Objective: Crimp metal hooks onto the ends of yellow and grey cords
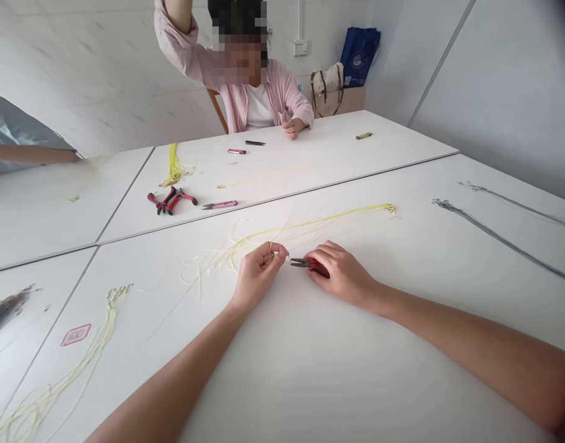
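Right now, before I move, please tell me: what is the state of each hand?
Left hand: closed, pinching a small pale piece.
Right hand: closed, holding red pliers.

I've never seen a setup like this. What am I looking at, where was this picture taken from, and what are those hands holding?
There's no machine here. These are a person's own bare arms, filmed by a camera worn on their head and looking down. The right hand holds red-handled pliers. The left hand pinches a strand of the pale yellow cords lying on the white table. Across the tables sits another person in a pink shirt, near more tools.
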A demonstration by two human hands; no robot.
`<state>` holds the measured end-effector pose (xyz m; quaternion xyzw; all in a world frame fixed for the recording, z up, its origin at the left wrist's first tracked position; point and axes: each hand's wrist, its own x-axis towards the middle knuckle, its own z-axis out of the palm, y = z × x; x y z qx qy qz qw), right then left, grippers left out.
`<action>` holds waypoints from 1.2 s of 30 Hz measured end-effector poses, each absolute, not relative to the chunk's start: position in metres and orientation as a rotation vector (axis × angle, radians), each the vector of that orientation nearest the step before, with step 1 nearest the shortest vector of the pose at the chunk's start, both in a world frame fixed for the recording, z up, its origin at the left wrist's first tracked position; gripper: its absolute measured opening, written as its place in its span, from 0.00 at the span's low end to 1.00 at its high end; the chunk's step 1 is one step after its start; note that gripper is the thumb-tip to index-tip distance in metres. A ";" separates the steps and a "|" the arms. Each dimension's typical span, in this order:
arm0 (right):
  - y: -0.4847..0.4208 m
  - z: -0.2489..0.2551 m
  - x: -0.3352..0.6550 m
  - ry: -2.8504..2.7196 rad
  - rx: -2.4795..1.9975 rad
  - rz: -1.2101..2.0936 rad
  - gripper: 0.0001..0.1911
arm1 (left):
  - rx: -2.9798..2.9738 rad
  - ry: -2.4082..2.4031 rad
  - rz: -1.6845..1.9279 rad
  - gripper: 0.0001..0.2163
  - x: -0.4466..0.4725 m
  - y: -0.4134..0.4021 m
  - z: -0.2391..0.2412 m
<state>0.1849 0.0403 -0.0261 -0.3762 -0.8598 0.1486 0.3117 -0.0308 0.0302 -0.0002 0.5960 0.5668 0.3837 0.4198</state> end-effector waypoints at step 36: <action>0.037 -0.028 0.188 -2.292 -0.973 0.376 0.07 | 1.501 1.578 0.967 0.09 -0.027 0.029 -0.002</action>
